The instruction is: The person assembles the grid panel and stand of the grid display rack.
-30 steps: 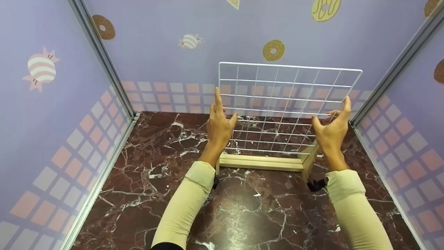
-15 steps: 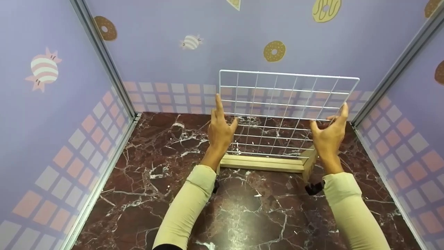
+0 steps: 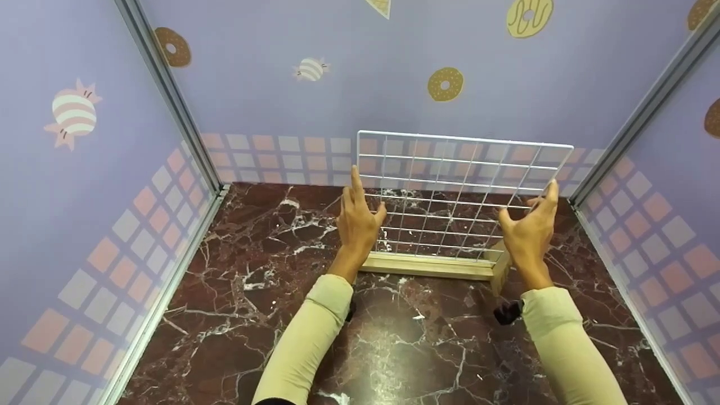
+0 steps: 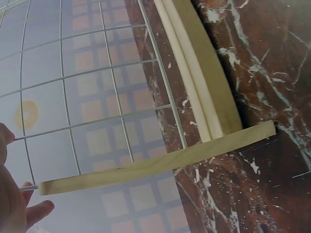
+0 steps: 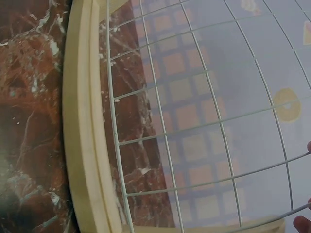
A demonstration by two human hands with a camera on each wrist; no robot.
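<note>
Both hands hold a white wire grid panel (image 3: 466,139) upright, leaning slightly, one at each side edge. My left hand (image 3: 358,222) has its thumb on the near side and its index finger pointing up along the left edge. On the opposite edge, my right hand (image 3: 529,230) grips with thumb in front and other fingers behind. Below is a pale wooden frame with a crossbar (image 3: 427,266) and side pieces. In the left wrist view, the panel's edge runs along a wooden side strip (image 4: 160,162), and its bottom wire lies just beside the crossbar (image 4: 209,73).
A dark red marble-patterned surface (image 3: 394,349) lies under everything. Purple walls with donut and candy prints enclose it at the back (image 3: 253,95), left (image 3: 34,214) and right (image 3: 675,225), joined by grey metal corner rails.
The grid panel has come down steadily between the wooden side pieces, its top edge now lower. Both hands moved down with it, the right one also slightly left. The wooden frame stays in place.
</note>
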